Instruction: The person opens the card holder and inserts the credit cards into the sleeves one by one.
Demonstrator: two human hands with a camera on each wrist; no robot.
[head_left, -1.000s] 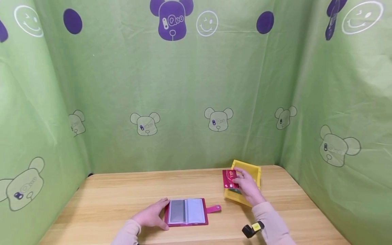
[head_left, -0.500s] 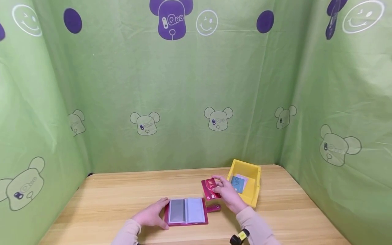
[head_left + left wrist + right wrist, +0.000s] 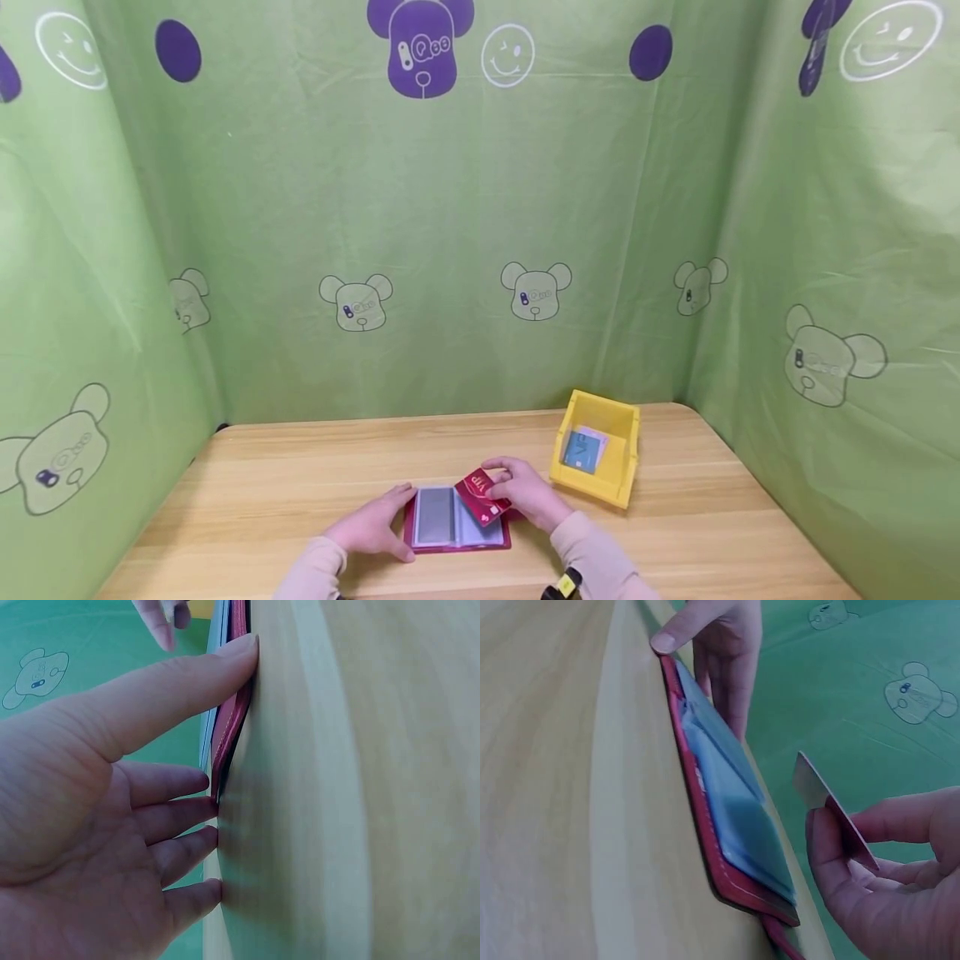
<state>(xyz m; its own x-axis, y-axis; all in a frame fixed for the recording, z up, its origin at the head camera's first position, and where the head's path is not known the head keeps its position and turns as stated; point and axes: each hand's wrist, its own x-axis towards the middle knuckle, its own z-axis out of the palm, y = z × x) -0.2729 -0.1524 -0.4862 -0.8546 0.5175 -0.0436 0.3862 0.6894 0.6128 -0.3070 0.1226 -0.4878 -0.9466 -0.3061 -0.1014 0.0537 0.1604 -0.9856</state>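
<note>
red card (image 3: pixel 481 497), lettered "vip", is pinched between the thumb and fingers of the right hand (image 3: pixel 525 493), held tilted above the right-hand page (image 3: pixel 477 536) of the open card holder (image 3: pixel 452 521), apart from it. the holder's left edge is touched by the left hand (image 3: pixel 375 525), its fingers relaxed and parted. a teal card (image 3: pixel 581 453) and a lilac card (image 3: pixel 597 435) (partly covered by the teal one) are contained in the yellow bin (image 3: pixel 588 486), farther right on the wooden table (image 3: pixel 337 462).
</note>
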